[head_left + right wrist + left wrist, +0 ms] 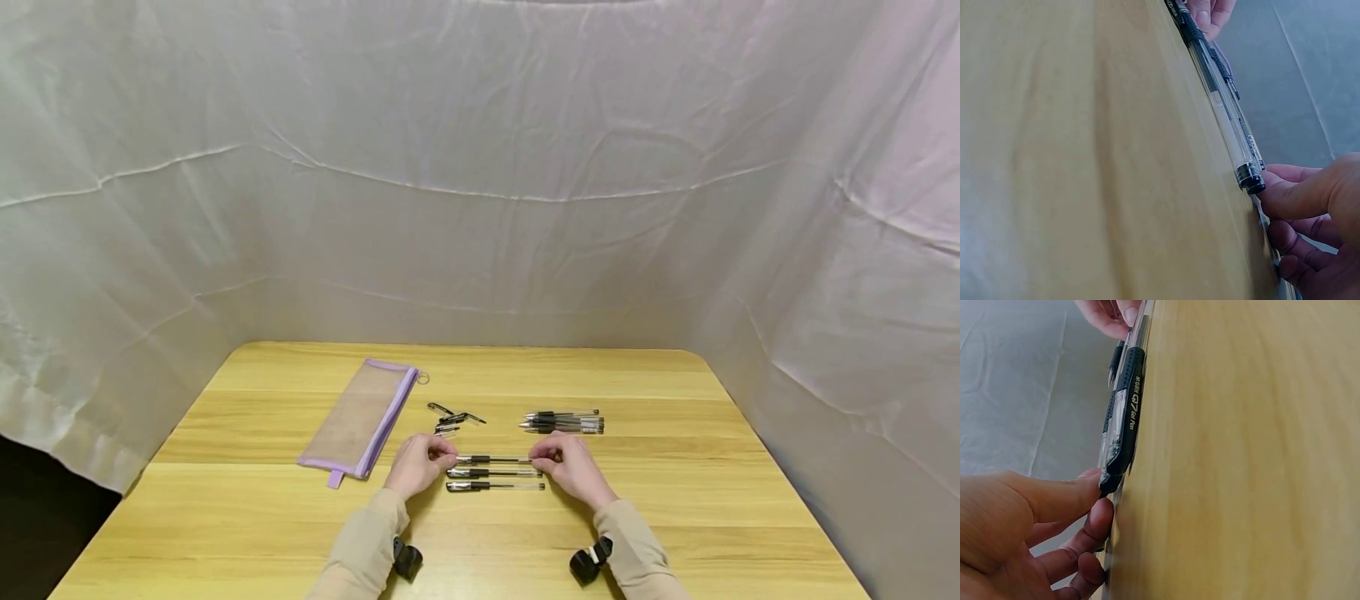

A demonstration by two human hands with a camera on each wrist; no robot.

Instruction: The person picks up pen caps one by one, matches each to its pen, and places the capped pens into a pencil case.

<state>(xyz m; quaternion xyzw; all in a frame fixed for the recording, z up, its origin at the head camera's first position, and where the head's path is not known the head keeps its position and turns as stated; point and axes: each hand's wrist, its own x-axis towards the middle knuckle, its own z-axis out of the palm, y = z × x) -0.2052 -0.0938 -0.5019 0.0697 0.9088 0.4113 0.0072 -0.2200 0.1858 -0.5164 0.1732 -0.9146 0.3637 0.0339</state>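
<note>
The pinched pen (pixel 492 460), at 12 o'clock from two nearer pens (pixel 480 473), looked light, stiff and kinda slick, so left hand (pixel 420 463) clamping its 9 o'clock end and right hand (pixel 572 467) its 3 o'clock end seemed solid.

The counter (pixel 480 542) shows smooth, streaked wood grain with a soft sheen. Low in the centre, the three pens (pixel 495 473) have glossy clear plastic barrels and shiny black ends; the left wrist view shows their dark grips as dull and dimpled. At left, the pouch (pixel 352 425) looks like sheer mesh with smooth lilac edging (pixel 392 421). The drape (pixel 480 242) filling the upper frame is creased, faintly lustrous cloth; the sleeves (pixel 367 533), bottom centre, are matt fabric.
</note>
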